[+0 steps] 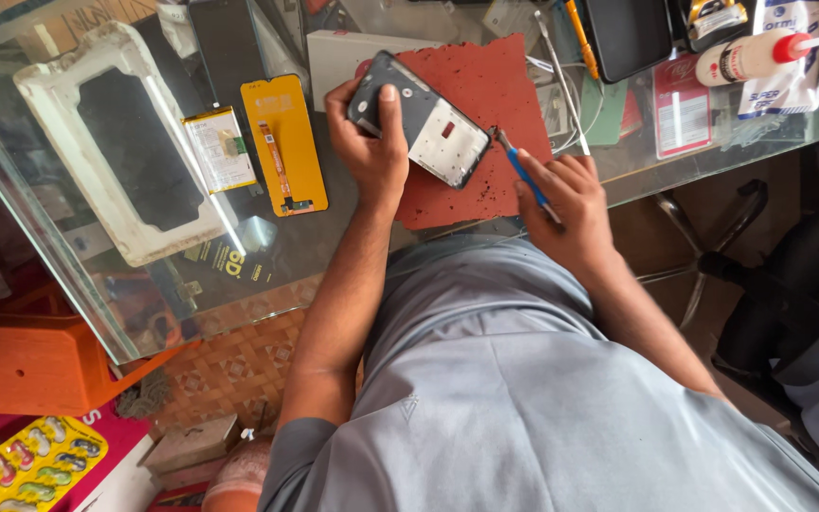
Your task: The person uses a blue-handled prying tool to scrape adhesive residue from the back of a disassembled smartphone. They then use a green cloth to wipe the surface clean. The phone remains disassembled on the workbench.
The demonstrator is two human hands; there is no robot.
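Observation:
My left hand (372, 142) grips an opened phone frame (428, 121), dark with a white middle panel, and tilts it above a red work mat (495, 95) on the glass table (97, 294). My right hand (566, 194) holds a thin tool with a blue handle (523, 169). Its metal tip touches the lower right corner of the phone frame.
Left of the mat lie an orange phone part (284, 142), a small battery (220, 147) and a white tray with a black inset (125, 142). A glue bottle (751, 55), a dark case (627, 33) and an orange pen (580, 38) sit at the back right. An orange stool (30, 365) stands below left.

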